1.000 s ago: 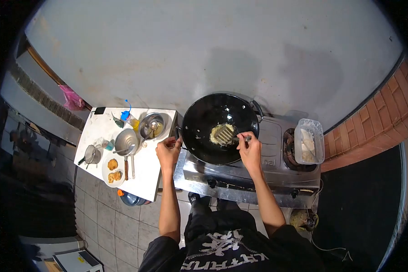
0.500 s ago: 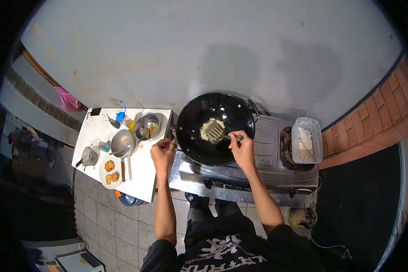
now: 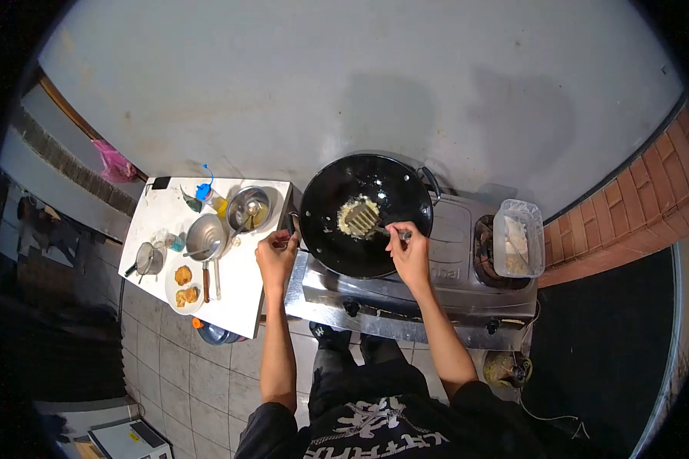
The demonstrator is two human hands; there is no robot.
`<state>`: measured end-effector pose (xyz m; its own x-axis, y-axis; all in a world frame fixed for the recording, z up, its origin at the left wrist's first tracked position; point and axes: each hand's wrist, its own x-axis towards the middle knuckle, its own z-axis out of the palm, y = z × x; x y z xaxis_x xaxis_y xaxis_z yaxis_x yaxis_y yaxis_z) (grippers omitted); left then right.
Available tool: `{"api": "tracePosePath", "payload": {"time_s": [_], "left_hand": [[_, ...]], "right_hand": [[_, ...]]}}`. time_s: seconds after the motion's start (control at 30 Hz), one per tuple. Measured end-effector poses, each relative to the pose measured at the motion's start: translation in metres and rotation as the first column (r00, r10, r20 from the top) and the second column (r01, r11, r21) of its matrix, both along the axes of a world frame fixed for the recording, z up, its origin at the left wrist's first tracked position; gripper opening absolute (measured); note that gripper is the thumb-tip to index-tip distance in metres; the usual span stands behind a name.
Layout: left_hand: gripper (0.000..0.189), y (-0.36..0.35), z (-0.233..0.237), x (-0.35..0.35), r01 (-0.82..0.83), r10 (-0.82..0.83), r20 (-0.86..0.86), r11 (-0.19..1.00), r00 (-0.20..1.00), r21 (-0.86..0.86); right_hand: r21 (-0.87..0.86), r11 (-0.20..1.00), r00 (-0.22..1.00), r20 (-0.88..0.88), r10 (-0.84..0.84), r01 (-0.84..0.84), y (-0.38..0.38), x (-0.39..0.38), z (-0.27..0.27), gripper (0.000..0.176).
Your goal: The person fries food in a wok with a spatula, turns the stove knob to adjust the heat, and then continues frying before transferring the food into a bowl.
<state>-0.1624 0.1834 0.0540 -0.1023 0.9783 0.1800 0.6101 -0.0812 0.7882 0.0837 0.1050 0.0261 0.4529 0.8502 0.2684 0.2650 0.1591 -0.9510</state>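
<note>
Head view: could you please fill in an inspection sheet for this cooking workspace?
Surface: steel stove beside a white table.
Job's things: black wok on the left burner; pale patty in it; slotted spatula lying on the patty.
Clutter: plate with fried pieces, metal bowl and blue-capped bottle on the table; plastic tub over the right burner.
Hands: left hand closed on the wok handle; right hand closed on the spatula.
Cables: thin cable on the floor, lower right.
Surroundings: grey wall, brick ledge, tiled floor, pink bag.
</note>
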Motion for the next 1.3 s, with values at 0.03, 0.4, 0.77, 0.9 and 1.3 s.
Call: {"api": "tracePosePath", "payload": {"time_s": [0.03,0.4,0.77,0.9,1.3], "left_hand": [[0.026,0.001,-0.002,-0.001,0.011,-0.011,0.002,1.000,1.000,-0.014],[0.030,0.005,-0.002,-0.005,0.038,-0.037,0.004,0.998,0.999,-0.043],[0.027,0.007,0.000,-0.005,0.035,-0.034,0.021,0.998,0.999,-0.051],[0.029,0.004,-0.001,-0.006,0.041,-0.037,0.065,0.997,0.997,-0.064],[0.029,0.008,-0.005,-0.007,0.070,-0.068,0.099,0.997,0.993,-0.016]], "right_hand": [[-0.012,1.000,1.000,-0.010,0.004,-0.004,-0.002,0.000,-0.001,0.008],[0.007,1.000,1.000,-0.012,-0.020,0.020,0.004,0.001,0.002,0.011],[0.040,0.997,0.984,0.165,0.061,-0.069,0.012,0.010,0.042,0.008],[0.029,0.996,0.980,0.180,0.083,-0.090,0.015,0.022,0.059,0.009],[-0.023,0.998,0.998,-0.031,-0.060,0.059,-0.009,0.007,0.010,0.011]]}}
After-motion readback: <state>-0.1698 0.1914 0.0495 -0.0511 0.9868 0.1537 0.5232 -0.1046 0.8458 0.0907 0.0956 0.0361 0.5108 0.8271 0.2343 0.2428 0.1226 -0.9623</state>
